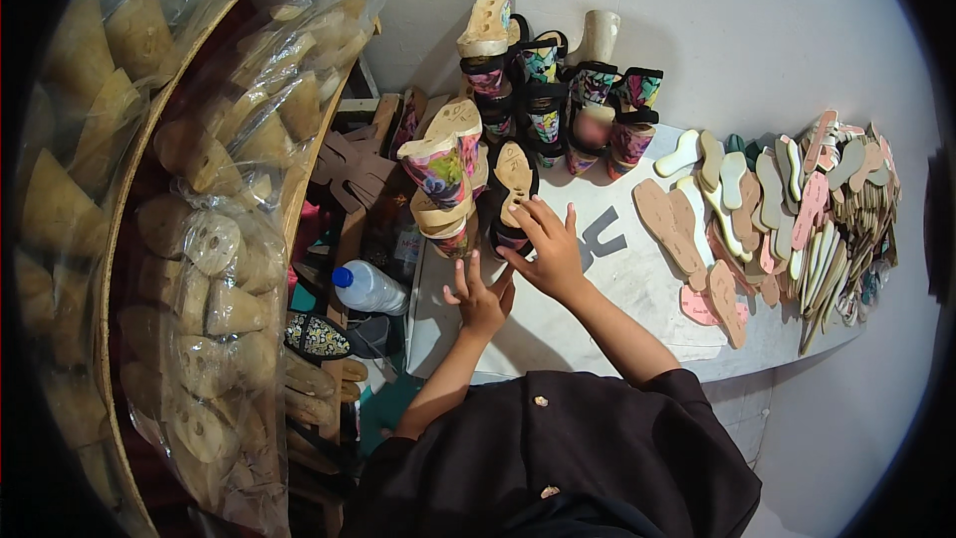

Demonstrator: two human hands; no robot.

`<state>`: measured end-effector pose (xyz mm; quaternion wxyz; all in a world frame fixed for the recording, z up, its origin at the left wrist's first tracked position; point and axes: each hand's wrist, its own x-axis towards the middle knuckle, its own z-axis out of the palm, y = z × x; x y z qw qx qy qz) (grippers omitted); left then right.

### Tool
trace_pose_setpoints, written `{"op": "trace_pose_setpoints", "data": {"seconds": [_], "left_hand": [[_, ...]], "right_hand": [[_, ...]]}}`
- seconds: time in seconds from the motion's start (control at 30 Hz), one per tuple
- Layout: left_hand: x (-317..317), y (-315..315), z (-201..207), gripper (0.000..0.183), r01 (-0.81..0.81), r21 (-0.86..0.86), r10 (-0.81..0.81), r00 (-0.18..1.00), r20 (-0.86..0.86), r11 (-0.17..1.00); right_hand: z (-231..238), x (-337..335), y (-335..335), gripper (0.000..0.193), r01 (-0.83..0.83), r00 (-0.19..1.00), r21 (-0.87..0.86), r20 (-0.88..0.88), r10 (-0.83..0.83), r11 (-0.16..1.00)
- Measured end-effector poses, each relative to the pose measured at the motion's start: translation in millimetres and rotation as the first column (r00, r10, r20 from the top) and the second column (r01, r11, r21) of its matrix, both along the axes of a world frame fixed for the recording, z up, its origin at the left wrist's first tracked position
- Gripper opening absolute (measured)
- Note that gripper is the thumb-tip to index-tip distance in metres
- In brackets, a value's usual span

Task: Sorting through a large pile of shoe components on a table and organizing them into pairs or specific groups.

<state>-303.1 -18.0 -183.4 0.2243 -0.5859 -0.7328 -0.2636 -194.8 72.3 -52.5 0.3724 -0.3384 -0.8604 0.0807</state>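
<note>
Upside-down shoe lasts with black-trimmed floral uppers stand on the white table. My right hand (pixel 550 251) is open, its fingers spread against the near end of one wooden last (pixel 514 171), whose pale sole faces up. My left hand (pixel 481 305) is also open, fingers apart, just below a stack of lasts with floral uppers (pixel 446 161); whether a fingertip touches the stack I cannot tell. Behind them is a cluster of more floral uppers on lasts (pixel 543 115), some stacked on one another.
Loose insoles (pixel 667 224) and a dense pile of soles (pixel 846 229) cover the table's right side. A dark cut-out piece (pixel 600 236) lies mid-table. Left are a blue-capped bottle (pixel 370 287), a patterned shoe piece (pixel 319 336) and shelves of plastic-bagged wooden lasts (pixel 214 319). A wall stands behind.
</note>
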Motion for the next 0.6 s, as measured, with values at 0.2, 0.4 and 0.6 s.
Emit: {"op": "trace_pose_setpoints", "data": {"seconds": [0.2, 0.4, 0.6], "left_hand": [[-1.7, 1.5, 2.4, 0.03, 0.008, 0.041, -0.008, 1.0, 0.008, 0.999], [1.6, -7.1, 18.2, 0.029, 0.029, 0.013, -0.03, 0.996, 0.087, 1.0], [13.4, -25.4, 42.0, 0.039, 0.233, 0.161, -0.263, 0.945, 0.196, 0.959]], "right_hand": [[-2.5, 3.0, 0.7, 0.074, 0.002, 1.0, 0.027, 0.022, -0.003, 1.0], [1.0, 9.2, -7.6, 0.076, 0.038, 0.999, 0.017, -0.021, -0.038, 0.999], [-19.5, 54.3, -19.5, 0.067, 0.116, 0.989, -0.005, -0.091, -0.116, 0.993]]}}
